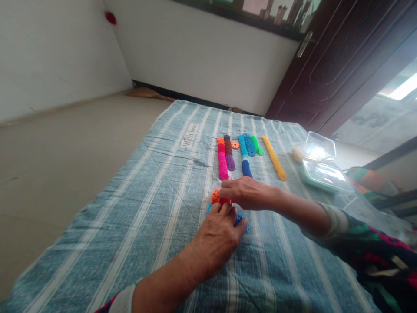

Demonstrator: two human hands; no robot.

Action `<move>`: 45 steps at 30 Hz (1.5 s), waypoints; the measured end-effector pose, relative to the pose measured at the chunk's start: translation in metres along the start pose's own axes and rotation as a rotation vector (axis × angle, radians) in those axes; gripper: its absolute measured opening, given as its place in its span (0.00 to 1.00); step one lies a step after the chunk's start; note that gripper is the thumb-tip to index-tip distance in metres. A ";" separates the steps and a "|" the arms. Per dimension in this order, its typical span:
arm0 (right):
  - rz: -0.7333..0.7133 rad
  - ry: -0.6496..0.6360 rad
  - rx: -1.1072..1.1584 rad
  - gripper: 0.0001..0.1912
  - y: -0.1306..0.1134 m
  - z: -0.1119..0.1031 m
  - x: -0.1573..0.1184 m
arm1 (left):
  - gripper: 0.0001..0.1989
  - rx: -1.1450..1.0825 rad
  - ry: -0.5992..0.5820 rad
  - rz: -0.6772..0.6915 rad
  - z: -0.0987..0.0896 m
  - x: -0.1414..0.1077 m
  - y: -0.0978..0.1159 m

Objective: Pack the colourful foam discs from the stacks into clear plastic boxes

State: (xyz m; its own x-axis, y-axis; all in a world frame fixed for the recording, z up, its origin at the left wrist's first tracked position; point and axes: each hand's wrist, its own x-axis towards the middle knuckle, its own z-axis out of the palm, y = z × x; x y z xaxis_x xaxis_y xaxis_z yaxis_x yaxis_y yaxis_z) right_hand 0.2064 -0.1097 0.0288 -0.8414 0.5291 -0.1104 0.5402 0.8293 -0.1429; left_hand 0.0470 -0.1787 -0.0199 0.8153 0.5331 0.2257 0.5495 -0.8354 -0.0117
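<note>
My left hand [218, 234] bends its fingers over a small pile of orange discs [215, 196], with fingertips pressed into it. Just above, my right hand [246, 191] is closed at the same pile, fingers together; what lies between its fingertips is hidden. Blue discs [241, 221] show beside my left hand, and a bit of light blue pokes out at the pile's left side. A clear plastic edge seems to surround the pile. Beyond the hands lie rows of stacked discs: a red and pink row [223, 163], a brown and purple row [229, 152], and blue ones [244, 150].
A yellow row [274, 158] and a green row [256, 144] lie farther right, and a single orange disc [235, 144] sits among the rows. Clear plastic boxes [325, 176] stand at the right edge of the striped cloth [130, 208]. Behind are a wall and dark door [321, 61].
</note>
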 end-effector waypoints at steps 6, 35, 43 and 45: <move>-0.017 0.067 -0.029 0.09 0.003 0.008 -0.004 | 0.12 -0.012 0.017 -0.012 0.002 0.000 -0.001; 0.366 0.537 0.064 0.07 0.069 -0.012 -0.018 | 0.11 0.013 0.095 0.029 0.007 -0.006 -0.003; 0.699 0.137 -0.153 0.19 0.171 -0.022 0.027 | 0.12 0.048 0.339 0.027 0.036 -0.009 -0.007; 0.678 0.099 -0.151 0.22 0.183 -0.023 0.039 | 0.11 0.075 0.415 0.027 0.040 -0.010 -0.008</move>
State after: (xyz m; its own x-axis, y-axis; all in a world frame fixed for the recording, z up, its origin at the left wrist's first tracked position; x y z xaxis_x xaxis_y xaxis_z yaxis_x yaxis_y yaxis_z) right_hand 0.2727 0.0670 0.0211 -0.3207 0.9465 -0.0358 0.9444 0.3224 0.0646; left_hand 0.0420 -0.1717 -0.0613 0.6955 0.3992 0.5974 0.5529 -0.8284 -0.0901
